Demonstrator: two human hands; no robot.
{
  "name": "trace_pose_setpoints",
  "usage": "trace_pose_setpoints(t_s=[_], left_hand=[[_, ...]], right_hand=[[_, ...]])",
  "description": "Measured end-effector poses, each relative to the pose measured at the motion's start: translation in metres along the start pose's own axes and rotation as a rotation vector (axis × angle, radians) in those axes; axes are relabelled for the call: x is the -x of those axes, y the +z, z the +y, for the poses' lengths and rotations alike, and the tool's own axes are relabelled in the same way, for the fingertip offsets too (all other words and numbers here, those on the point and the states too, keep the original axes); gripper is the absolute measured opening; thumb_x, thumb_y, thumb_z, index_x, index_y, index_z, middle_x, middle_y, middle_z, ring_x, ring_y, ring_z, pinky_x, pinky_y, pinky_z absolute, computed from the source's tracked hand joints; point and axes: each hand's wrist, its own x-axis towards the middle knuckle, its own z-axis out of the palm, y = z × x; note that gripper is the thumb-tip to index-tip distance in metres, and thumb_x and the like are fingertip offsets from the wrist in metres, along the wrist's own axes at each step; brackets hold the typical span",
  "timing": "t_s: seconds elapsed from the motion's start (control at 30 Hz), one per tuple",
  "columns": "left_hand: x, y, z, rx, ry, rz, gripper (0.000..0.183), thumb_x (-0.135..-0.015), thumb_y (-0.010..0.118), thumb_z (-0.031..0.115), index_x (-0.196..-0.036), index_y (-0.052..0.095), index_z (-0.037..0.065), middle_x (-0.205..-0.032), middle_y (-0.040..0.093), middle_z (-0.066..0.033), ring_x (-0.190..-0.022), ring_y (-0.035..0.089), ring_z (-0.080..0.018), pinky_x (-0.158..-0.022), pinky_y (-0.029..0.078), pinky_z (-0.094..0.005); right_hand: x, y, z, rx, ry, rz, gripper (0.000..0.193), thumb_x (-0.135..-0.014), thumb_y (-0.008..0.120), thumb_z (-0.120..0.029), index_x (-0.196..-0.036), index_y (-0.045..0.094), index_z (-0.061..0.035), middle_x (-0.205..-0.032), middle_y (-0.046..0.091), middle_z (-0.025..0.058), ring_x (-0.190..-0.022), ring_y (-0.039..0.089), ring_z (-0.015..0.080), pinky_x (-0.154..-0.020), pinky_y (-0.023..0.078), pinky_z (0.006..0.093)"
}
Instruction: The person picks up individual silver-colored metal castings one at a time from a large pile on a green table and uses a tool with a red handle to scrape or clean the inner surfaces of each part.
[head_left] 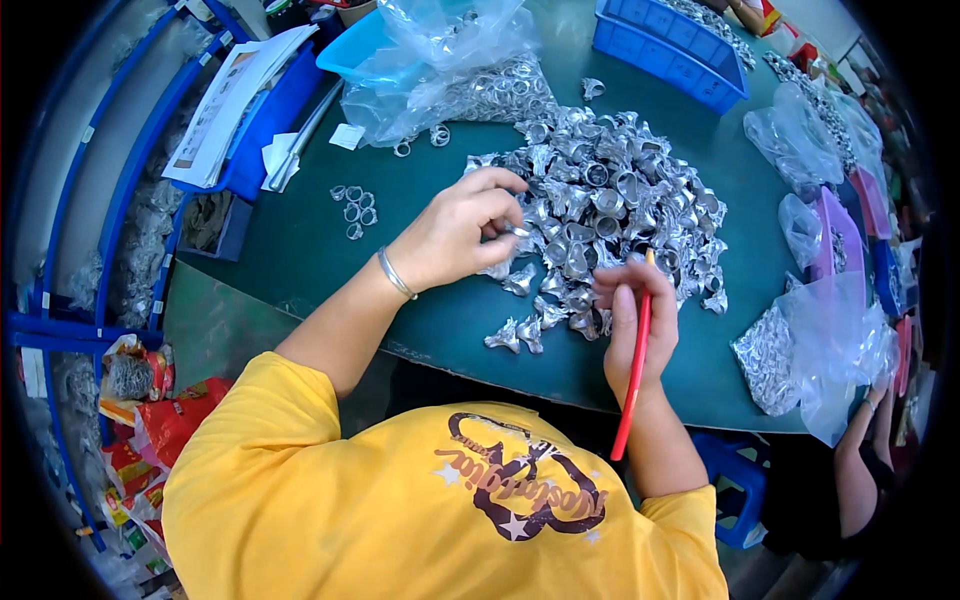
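My left hand (455,232) is at the left edge of a heap of silvery metal castings (610,200), its fingers curled. Thumb and a fingertip come together there in a pinch; whatever lies between them is too small to make out. In my right hand (640,325), at the near side of the heap, is a slim red pencil-shaped tool (632,390). Its yellow end points away from me, among the castings. A few castings (515,334) lie loose at the front of the heap. Left of my left hand is a small group of silvery rings (352,213).
A clear plastic bag of rings (490,90) leans by a light-blue tray (350,45) on the green table (430,335). Far right stands a blue crate (670,60). Bagged metal parts (768,360) lie at right, near another person's arm (858,470). Blue shelving (120,200) flanks the left.
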Motion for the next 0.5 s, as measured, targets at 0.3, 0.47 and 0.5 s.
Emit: trace_pose_setpoints(t_s=[0.3,0.47,0.5], left_hand=[[0.012,0.043,0.001,0.811,-0.337,0.036,0.022,-0.073,0.072,-0.006,-0.090,0.062,0.001,-0.101,0.060,-0.0085,-0.074,0.059,-0.0066,-0.061,0.049,-0.0192],[0.012,0.042,-0.001,0.465,-0.043,0.073,0.038,-0.071,0.074,-0.007,-0.106,0.062,0.001,-0.102,0.055,-0.0065,-0.068,0.056,-0.0045,-0.058,0.048,-0.0184],[0.014,0.045,-0.001,0.487,-0.066,0.087,0.035,-0.071,0.073,-0.007,-0.103,0.062,0.001,-0.103,0.055,-0.0069,-0.067,0.056,-0.0041,-0.058,0.047,-0.0180]], right_hand=[[-0.035,0.017,0.007,-0.172,-0.217,0.142,0.012,-0.086,0.057,-0.002,-0.096,0.056,0.0041,-0.092,0.057,0.0135,-0.076,0.054,0.0156,-0.067,0.044,0.0261],[-0.034,0.010,0.019,0.113,-0.379,-0.022,0.008,-0.080,0.057,0.003,-0.082,0.052,-0.0017,-0.075,0.061,0.0105,-0.068,0.055,0.0219,-0.068,0.043,0.0322],[-0.033,0.010,0.019,0.125,-0.371,-0.036,0.008,-0.079,0.058,0.003,-0.083,0.052,-0.0018,-0.075,0.061,0.0105,-0.068,0.056,0.0221,-0.068,0.043,0.0323]])
